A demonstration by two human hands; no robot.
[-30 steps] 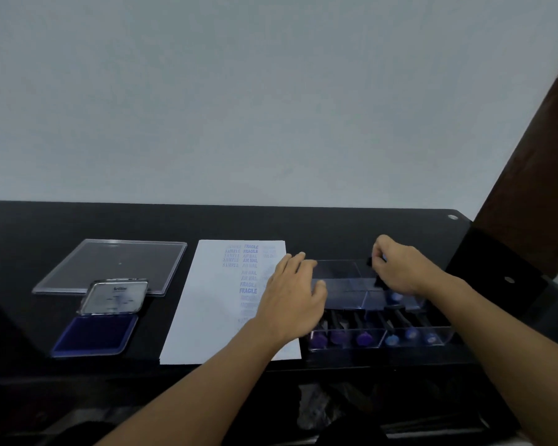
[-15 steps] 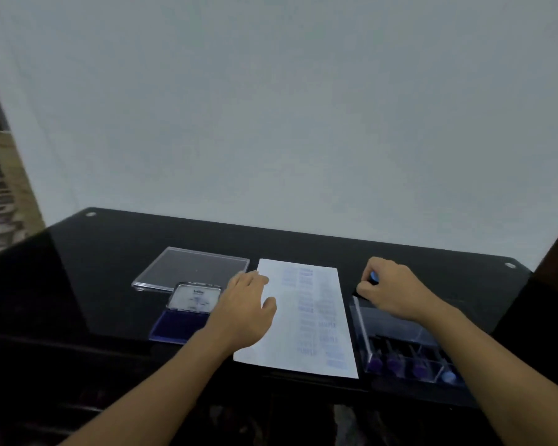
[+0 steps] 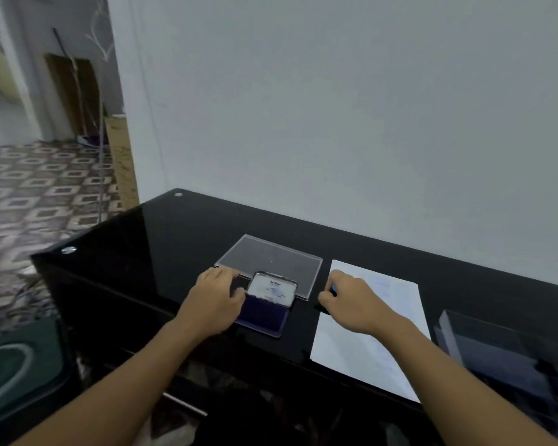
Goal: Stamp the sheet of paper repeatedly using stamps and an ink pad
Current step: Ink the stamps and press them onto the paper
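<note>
The white sheet of paper [image 3: 383,333] lies on the black glass table [image 3: 161,239], with faint blue stamp marks down its right half. Left of it sits the open ink pad [image 3: 264,315], its blue pad facing up and its lid [image 3: 272,288] raised. My left hand [image 3: 213,300] rests on the ink pad's left edge. My right hand [image 3: 351,300] hovers over the paper's left edge, between paper and pad, and pinches a small stamp [image 3: 334,289] whose blue top peeks out by the fingers.
A clear plastic lid [image 3: 271,259] lies flat behind the ink pad. At the far right stands the clear stamp box [image 3: 496,352] with more stamps inside. The table's left edge drops to a patterned floor; a plain wall runs behind.
The view swung left. My left hand went from the paper to the ink pad's left edge. My right hand carried the stamp from the box across the paper toward the pad.
</note>
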